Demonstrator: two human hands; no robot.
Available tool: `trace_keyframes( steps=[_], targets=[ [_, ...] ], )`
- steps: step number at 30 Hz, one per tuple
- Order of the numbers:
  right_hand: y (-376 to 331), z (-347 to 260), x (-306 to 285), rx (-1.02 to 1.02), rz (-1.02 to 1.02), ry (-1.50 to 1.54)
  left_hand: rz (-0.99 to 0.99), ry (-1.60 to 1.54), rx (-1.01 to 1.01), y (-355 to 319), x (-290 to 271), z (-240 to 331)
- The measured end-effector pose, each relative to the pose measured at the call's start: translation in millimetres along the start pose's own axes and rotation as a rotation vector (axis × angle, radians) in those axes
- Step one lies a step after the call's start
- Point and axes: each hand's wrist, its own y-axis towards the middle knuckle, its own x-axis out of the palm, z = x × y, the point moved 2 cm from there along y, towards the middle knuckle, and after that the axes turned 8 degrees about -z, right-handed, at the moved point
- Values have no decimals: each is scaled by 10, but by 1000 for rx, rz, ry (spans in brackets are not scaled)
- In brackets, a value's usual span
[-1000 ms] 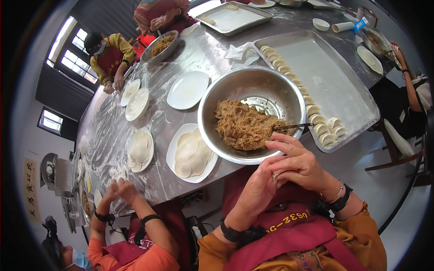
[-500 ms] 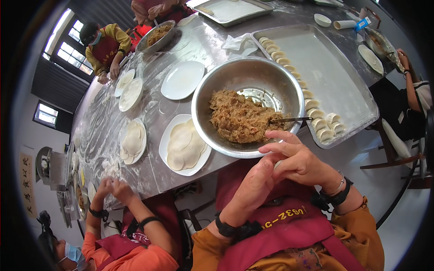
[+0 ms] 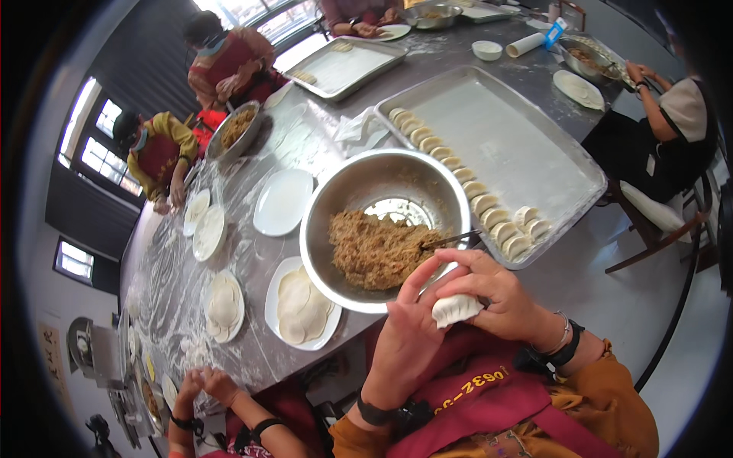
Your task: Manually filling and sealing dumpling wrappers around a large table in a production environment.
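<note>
A pleated white dumpling (image 3: 455, 310) is pinched between the thumb and fingers of my right hand (image 3: 504, 301). Beside it, my left hand (image 3: 408, 340) has its fingers stretched out and its palm near the dumpling; whether it touches is hard to tell. Just beyond both hands stands a big steel bowl (image 3: 311, 243) with brown minced filling (image 3: 378, 252) heaped in it. A dark utensil handle (image 3: 452, 240) rests in the filling and over the rim. To the right, a metal tray (image 3: 527, 145) carries a long row of folded dumplings (image 3: 462, 174) along its left side, with two more beside its near end.
Left of the bowl, a square white plate (image 3: 333, 337) holds stacked wrappers, next to another wrapper plate (image 3: 230, 336) and a bare white plate (image 3: 282, 202). Flour streaks the table (image 3: 256, 298). A co-worker's hands (image 3: 210, 385) are close at lower left; other people sit around the table.
My head view has tilted up, showing more of the far table. My right hand has turned so the dumpling shows, and my left fingers have straightened away from it.
</note>
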Motion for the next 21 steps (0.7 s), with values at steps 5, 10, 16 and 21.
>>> trace_keyframes(
  steps=[5,10,16,21],
  targets=[
    [44,-85,-472,11,100,-87,3,160,79,-26,-52,63],
    [240,575,-1246,417,207,74,92,262,279,-382,-419,335],
    [-244,1645,-1655,692,62,-42,264,290,332,-560,-695,467],
    [-121,1641,-1433,753,-32,45,378,321,354,-591,-769,522]
  ],
)
